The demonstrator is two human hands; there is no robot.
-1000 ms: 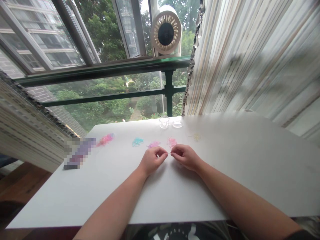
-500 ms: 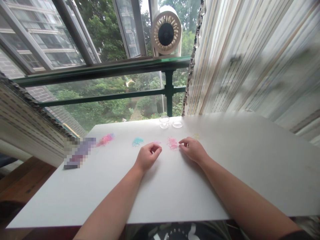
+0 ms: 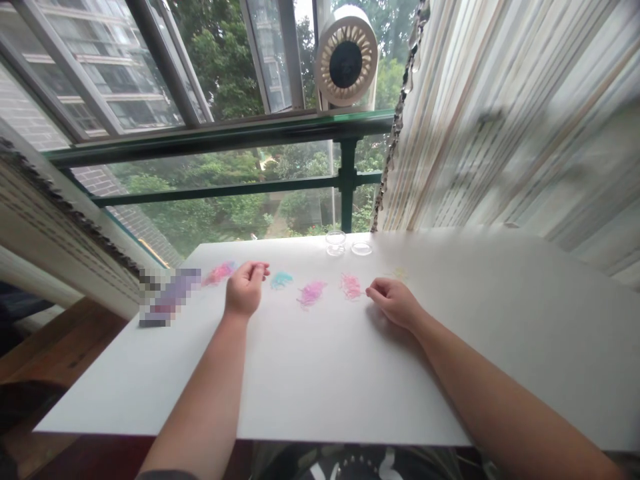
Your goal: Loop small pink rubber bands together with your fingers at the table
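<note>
My left hand (image 3: pixel 244 291) is raised over the table between a mixed pink-and-purple pile (image 3: pixel 218 274) and a teal pile (image 3: pixel 281 280). Its fingertips are pressed together, and what they hold, if anything, is too small to see. Near a pink pile (image 3: pixel 351 286), my right hand (image 3: pixel 395 301) rests with thumb and finger pinched; I cannot make out anything between them. A purple pile (image 3: pixel 312 293) lies between the hands, and a pale yellow one (image 3: pixel 399 273) sits just behind my right hand. All the piles consist of small, thin, loose pieces.
Two clear round containers or lids (image 3: pixel 361 249) stand at the back of the white table (image 3: pixel 310 380). A blurred-out purple item (image 3: pixel 173 298) lies at the left edge. Beyond are a green railing (image 3: pixel 225 143), a round white fan (image 3: pixel 346 57) and striped curtains (image 3: pixel 465 133).
My left hand has moved left from the purple pile towards the mixed pile, uncovering the purple one. My right hand stays by the pink pile, its fingertips now pinched. The view has shifted slightly.
</note>
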